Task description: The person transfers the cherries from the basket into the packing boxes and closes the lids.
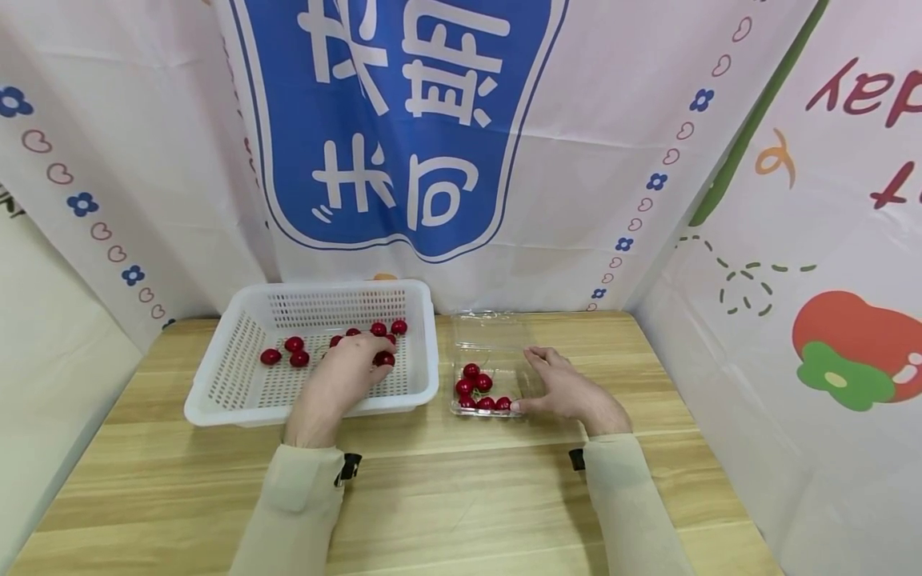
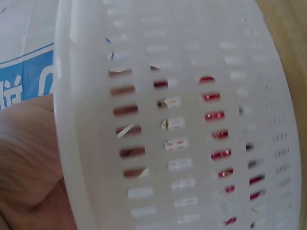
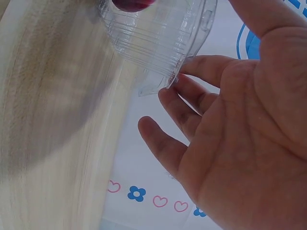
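My left hand (image 1: 344, 378) reaches over the near wall of a white plastic basket (image 1: 216, 384), thumb and fingers on either side of a dark red cherry (image 1: 385, 360). In the left wrist view the basket's slotted wall (image 2: 91, 158) hides those fingertips, and part of the left hand (image 2: 29, 158) shows beyond the rim. Beside the basket stands a clear plastic clamshell box (image 1: 515, 368), lid tipped back, with several cherries (image 1: 464, 387) inside. My right hand (image 1: 565, 390) rests against its right side, fingers spread. Fingertips touch the box edge in the right wrist view.
Several more cherries (image 1: 294, 344) lie on the basket floor, to the left and the back. Both containers stand toward the back of a wood-grain table (image 1: 446, 496). A printed cloth (image 1: 576, 200) hangs right behind them, and another covers the right side.
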The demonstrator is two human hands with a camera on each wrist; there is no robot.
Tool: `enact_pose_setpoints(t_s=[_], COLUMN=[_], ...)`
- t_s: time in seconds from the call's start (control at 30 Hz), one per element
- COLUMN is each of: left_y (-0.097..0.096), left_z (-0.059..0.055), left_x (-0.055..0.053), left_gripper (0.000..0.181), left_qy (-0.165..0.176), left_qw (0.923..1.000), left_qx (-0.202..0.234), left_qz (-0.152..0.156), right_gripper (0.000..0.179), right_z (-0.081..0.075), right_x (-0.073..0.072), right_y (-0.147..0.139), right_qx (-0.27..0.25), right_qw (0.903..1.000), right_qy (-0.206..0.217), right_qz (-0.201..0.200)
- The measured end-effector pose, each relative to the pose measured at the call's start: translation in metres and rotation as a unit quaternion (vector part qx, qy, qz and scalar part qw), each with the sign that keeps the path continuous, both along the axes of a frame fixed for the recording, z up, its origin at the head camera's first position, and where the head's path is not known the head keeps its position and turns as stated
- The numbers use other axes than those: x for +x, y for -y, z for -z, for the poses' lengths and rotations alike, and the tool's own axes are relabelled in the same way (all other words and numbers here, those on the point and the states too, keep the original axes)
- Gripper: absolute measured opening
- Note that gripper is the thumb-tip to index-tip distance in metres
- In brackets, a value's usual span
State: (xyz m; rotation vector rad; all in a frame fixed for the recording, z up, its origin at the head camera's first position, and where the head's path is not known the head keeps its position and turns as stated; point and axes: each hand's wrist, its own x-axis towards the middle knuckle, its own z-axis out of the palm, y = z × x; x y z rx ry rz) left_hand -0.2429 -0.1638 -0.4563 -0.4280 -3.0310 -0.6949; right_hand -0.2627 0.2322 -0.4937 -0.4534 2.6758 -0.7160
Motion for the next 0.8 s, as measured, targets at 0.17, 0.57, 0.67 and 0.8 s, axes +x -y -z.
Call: enact_pose_setpoints(t_s=[0.17, 0.57, 0.67, 0.8], left_y=[-0.009, -0.032, -0.038, -0.046], left_z=[0.003, 0.003, 0.0, -0.003], left_x=[0.003, 0.009, 0.011, 0.013], left_gripper=[0.031, 0.027, 0.027, 0.029], left_qy=[-0.018, -0.077, -0.096, -0.115], left_qw=[0.9995, 0.9963, 0.9945, 0.9923], left_qx=[0.025, 0.038, 0.038, 0.038], left_qz=[0.004, 0.01, 0.018, 0.023], right_gripper=[0.117, 0.116, 0.115, 0.116], right_z=[0.002, 0.003, 0.003, 0.002], right_x=[0.0, 0.0, 0.0, 0.0], right_y=[-0.001, -0.002, -0.002, -0.001], right_qx=[-0.001, -0.01, -0.009, -0.01], right_qw=[1.0, 0.9999, 0.9999, 0.9999], right_qy=[0.001, 0.006, 0.004, 0.004], right_qz=[0.001, 0.006, 0.006, 0.004])
